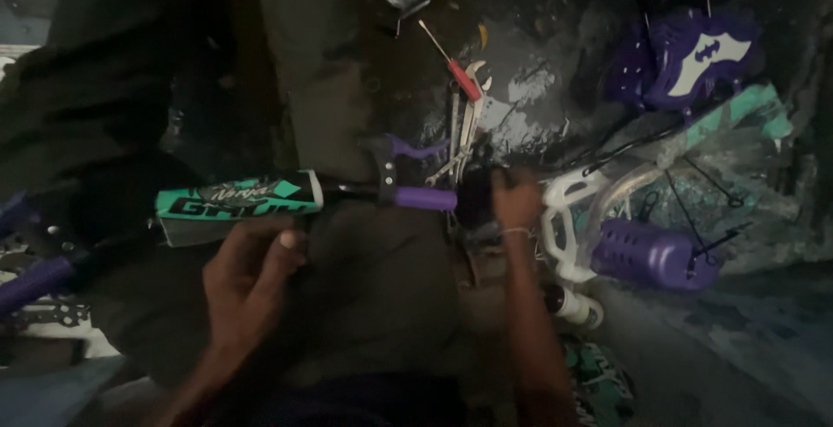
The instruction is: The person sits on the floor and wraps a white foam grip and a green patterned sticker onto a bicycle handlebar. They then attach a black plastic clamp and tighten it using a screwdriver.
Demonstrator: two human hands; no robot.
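Teal-black printed handlebar pad (239, 201) — centre-left, above left hand (247, 284)

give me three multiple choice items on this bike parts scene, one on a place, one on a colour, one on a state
1. Where does the red-handled screwdriver lie?
A. on the dark floor above the handlebar
B. in the left hand
C. inside the purple basket

2. What colour is the handlebar grip beside the right hand?
A. white
B. purple
C. orange

3. How is the right hand set?
A. flat and open on the floor
B. lifted clear of everything
C. closed around the end of the handlebar

Answers:
1. A, since it lies on the floor next to the wrenches, above the bar.
2. B, since the grip shows purple next to the black bar.
3. C, since its fingers wrap the bar end, while the left hand rests under the teal handlebar pad.
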